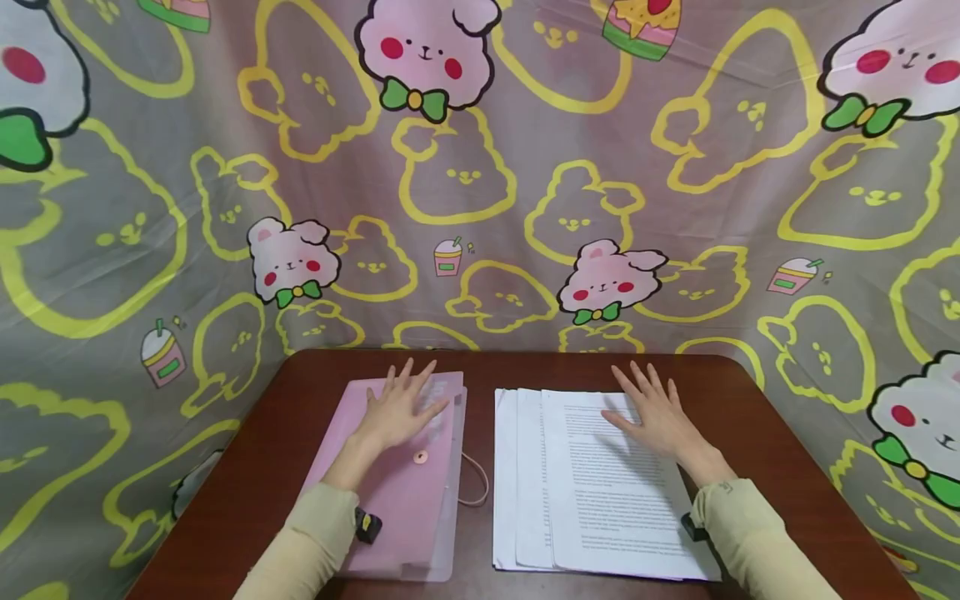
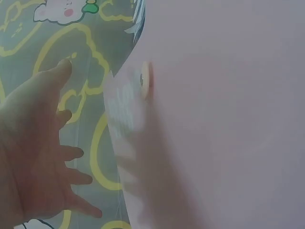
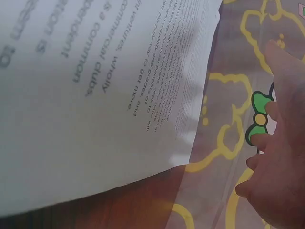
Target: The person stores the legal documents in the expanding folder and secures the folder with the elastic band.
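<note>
Two bare hands, fingers spread wide and holding nothing, hang above a dark red-brown table: the left hand over one pink folder at lower centre-left of the frame, the right hand over one stack of printed papers at lower centre-right. At least three offset layers show in the stack; the full sheet count cannot be made out. The folder carries one round button, and one cord loops from its right edge, its ends lost at the folder. Two black devices sit at the wrists, the right one partly hidden by its sleeve. The left forearm covers part of the folder, and the frame's lower edge cuts off the table. Behind hangs a patterned cloth, several of its printed characters cropped at the edges. The left wrist view shows the button side-on, raised from the cover, and a bluish shape at upper left too partial to identify. Only the right wrist view makes print legible, including "commercial clubs."
</note>
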The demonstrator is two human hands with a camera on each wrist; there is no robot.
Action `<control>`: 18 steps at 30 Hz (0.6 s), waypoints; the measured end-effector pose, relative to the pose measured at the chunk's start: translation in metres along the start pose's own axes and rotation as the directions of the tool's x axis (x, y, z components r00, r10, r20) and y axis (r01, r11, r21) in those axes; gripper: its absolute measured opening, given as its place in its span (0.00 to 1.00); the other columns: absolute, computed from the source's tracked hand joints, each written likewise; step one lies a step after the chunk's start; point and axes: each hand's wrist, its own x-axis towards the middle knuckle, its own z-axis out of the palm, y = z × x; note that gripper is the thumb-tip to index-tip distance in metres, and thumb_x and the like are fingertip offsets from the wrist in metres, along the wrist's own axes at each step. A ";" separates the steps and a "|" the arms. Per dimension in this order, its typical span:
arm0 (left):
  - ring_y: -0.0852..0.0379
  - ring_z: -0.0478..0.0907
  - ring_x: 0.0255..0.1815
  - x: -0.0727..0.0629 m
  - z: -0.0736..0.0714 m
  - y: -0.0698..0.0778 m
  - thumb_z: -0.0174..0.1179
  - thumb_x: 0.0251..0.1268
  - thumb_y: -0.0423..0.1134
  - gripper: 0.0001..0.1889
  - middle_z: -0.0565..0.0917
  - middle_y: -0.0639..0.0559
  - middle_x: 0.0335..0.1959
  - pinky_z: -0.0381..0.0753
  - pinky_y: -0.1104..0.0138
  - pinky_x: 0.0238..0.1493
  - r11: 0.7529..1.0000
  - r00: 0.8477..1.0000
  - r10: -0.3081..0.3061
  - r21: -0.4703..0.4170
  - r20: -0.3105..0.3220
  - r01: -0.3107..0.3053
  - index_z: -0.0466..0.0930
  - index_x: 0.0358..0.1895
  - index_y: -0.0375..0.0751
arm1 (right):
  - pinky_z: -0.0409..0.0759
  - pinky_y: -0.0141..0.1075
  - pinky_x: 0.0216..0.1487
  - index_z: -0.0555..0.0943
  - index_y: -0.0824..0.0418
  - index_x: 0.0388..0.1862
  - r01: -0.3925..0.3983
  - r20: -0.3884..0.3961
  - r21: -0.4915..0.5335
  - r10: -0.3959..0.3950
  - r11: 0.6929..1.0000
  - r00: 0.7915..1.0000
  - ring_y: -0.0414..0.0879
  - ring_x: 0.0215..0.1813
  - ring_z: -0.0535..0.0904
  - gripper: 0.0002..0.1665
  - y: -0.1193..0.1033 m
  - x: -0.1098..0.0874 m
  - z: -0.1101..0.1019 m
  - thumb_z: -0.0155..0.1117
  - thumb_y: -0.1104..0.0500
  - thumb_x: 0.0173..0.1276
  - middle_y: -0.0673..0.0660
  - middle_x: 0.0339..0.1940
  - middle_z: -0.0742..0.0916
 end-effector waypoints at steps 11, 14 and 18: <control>0.19 0.51 0.88 -0.006 0.005 0.008 0.60 0.82 0.63 0.45 0.54 0.31 0.90 0.56 0.16 0.78 0.996 0.996 -0.086 -0.007 -0.037 0.086 0.52 0.91 0.52 | 0.40 0.81 0.85 0.57 0.61 0.91 0.024 -0.007 0.039 -0.024 0.999 1.000 0.79 0.91 0.42 0.55 -0.002 -0.005 0.007 0.69 0.38 0.79 0.76 0.91 0.56; 0.16 0.56 0.85 -0.006 0.007 0.012 0.61 0.82 0.59 0.45 0.58 0.27 0.88 0.61 0.17 0.77 0.991 0.990 -0.131 -0.032 -0.051 0.129 0.54 0.90 0.44 | 0.40 0.81 0.86 0.55 0.61 0.92 0.036 0.000 0.073 -0.036 0.997 0.999 0.80 0.91 0.42 0.55 -0.010 -0.007 0.010 0.70 0.40 0.79 0.76 0.91 0.56; 0.18 0.56 0.86 -0.005 0.008 0.014 0.62 0.82 0.59 0.44 0.59 0.27 0.88 0.61 0.18 0.78 0.990 0.990 -0.133 -0.052 -0.039 0.131 0.56 0.90 0.44 | 0.42 0.81 0.86 0.55 0.61 0.92 0.052 0.014 0.095 -0.054 0.994 0.998 0.80 0.90 0.44 0.56 -0.023 -0.009 0.016 0.69 0.40 0.79 0.75 0.91 0.58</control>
